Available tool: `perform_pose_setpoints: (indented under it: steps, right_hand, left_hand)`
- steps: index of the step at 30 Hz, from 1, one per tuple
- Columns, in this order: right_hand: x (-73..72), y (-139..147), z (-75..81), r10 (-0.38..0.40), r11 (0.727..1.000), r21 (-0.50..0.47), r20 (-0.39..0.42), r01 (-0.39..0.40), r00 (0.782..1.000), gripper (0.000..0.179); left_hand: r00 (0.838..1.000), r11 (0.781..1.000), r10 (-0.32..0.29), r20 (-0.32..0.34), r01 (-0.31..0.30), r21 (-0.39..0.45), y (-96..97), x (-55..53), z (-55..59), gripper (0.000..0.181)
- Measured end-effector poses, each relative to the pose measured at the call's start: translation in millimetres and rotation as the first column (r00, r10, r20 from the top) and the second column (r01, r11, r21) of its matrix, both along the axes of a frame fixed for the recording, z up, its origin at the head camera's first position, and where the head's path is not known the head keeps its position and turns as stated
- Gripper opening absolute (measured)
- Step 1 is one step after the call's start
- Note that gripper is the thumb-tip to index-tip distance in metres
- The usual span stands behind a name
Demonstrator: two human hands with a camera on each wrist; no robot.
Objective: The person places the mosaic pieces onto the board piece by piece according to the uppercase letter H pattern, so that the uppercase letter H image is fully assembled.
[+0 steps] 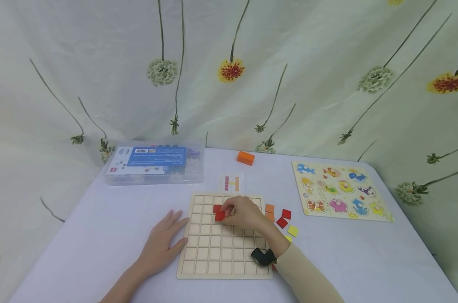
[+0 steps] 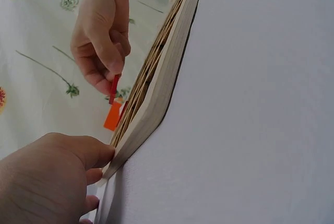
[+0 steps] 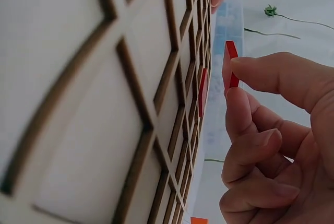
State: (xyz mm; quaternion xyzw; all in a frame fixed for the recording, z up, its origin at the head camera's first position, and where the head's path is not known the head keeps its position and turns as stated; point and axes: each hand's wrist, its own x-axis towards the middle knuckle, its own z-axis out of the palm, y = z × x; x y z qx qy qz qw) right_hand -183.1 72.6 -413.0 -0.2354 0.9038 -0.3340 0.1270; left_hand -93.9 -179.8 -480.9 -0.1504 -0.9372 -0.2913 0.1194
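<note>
A wooden grid board [image 1: 215,241] with square cells lies before me. My right hand [image 1: 244,213] pinches a red square tile [image 3: 233,70] between thumb and index finger, just above the board's upper part. Another red tile [image 3: 202,92] sits in a cell there; in the head view the two reds overlap. My left hand [image 1: 161,240] lies with fingers extended at the board's left edge. In the left wrist view, its thumb [image 2: 99,152] touches that edge.
Right of the board lie loose orange, red [image 1: 286,214] and yellow tiles [image 1: 293,230], some behind my right arm. Beyond it are a small pattern card [image 1: 230,183], an orange block [image 1: 245,158] and a clear plastic case [image 1: 154,164]. An animal puzzle board [image 1: 342,191] lies at right.
</note>
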Motion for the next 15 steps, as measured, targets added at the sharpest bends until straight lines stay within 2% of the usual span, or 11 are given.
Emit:
perform_pose_setpoints:
  steps: [8,15]
  right_hand:
    - [-5.5,-4.4,-5.7,0.023,0.997,0.076,0.016,-0.024,1.0,0.016]
    - [-7.1,-7.5,-6.9,0.06,0.994,0.087,-0.006,-0.059,0.998,0.016]
  left_hand:
    - [1.0,1.0,0.001,0.008,-0.001,0.004,-0.4,1.3,-1.4,0.05]
    - [1.0,1.0,0.005,0.004,-0.005,-0.002,-0.4,1.2,-0.2,0.05]
